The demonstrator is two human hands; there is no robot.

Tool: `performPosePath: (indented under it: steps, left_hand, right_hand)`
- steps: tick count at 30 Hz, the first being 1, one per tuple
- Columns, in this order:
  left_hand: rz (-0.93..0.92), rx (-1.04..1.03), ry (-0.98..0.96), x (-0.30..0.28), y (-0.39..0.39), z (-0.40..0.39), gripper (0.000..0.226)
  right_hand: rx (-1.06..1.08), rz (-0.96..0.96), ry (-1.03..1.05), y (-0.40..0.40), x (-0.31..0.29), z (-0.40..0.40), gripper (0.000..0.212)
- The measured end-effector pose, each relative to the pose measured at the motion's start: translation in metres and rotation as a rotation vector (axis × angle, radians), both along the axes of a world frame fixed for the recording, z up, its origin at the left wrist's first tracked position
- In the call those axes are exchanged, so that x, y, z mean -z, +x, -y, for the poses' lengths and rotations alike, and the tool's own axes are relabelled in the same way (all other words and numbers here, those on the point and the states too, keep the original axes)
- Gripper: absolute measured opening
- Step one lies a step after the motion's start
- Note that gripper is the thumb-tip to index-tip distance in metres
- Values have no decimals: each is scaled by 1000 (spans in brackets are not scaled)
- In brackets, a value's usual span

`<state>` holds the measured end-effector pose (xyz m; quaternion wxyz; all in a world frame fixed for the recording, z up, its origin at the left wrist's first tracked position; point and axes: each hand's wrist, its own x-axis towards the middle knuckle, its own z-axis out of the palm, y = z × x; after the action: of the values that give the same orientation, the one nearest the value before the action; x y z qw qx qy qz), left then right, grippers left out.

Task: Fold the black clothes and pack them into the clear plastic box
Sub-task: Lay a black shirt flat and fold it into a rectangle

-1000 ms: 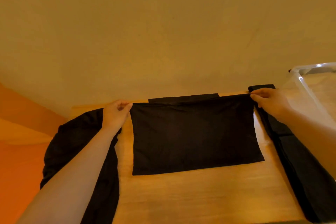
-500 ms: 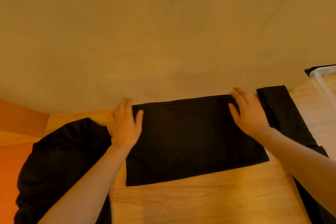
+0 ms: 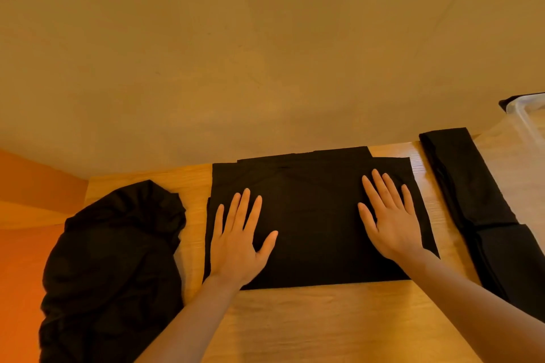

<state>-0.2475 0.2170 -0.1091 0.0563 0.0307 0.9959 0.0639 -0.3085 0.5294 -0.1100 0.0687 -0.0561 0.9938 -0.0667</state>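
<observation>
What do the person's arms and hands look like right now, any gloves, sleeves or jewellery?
Both are bare. The left hand and right hand wear no gloves, and no rings or watch show. Both forearms are uncovered down to the frame's lower edge, with no sleeve cuff in view. No markings, straps or cables show on either.

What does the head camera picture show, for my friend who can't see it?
Two flat hands, left and right, press on a folded black cloth on a wooden table. A crumpled black pile lies to its left, a long folded black piece to its right, and a clear plastic box peeks in at the far right.
</observation>
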Motion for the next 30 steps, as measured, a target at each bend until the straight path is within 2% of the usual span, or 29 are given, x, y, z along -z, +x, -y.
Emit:
performPosePath:
  steps: [23, 26, 30]
  left_hand:
    - [34, -199, -53, -5, 176, -50, 81]
    - [11, -226, -45, -10, 185, -57, 76]
    - [-66, -259, 17, -20, 158, -65, 67]
  right_hand:
    - [-96, 33, 56, 145, -5, -40, 67]
    - [-119, 44, 36, 156, -10, -43, 68]
    - [-174, -9, -39, 144, -19, -34, 66]
